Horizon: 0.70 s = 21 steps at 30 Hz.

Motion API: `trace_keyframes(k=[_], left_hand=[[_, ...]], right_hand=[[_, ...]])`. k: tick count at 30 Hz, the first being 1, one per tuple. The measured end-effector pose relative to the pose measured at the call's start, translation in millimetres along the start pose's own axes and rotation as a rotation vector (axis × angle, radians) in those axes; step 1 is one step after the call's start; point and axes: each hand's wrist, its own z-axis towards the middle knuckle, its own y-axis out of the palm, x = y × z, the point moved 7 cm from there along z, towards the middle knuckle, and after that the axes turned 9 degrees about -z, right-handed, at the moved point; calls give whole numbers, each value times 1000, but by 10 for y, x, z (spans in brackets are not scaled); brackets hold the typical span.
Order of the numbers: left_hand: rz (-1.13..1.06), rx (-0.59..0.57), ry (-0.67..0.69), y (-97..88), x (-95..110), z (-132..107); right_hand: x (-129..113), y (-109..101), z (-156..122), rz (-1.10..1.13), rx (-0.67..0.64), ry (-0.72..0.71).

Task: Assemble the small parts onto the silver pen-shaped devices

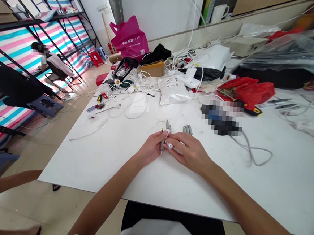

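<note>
My left hand is closed, pinching a short grey pen barrel with a metallic tip pointing down and a small yellow bit at its upper end. Right beside it my right hand has its fingers curled around a small white cylindrical piece whose round end faces me. The two hands nearly touch over the white table. Just beyond the fingers lie a few grey pen pieces. Another small row of grey pen pieces sits behind my right hand. My fingers partly hide the held parts.
Screwdrivers, white cables and a white plastic packet lie farther back. A red plastic bag and a dark blurred object with a grey cable are to the right. Other people sit at the left; a bare arm is near the table's left corner.
</note>
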Motion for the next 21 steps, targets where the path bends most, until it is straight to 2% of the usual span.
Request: trace_keyframes(k=[13,21], left_hand=[[-66,13,-21,-80,-22,22],[-7,-26,16,-25,11,7]], right_hand=[[-12,24,-14,64,-3,21],[-17,34,7,39,-14,64]])
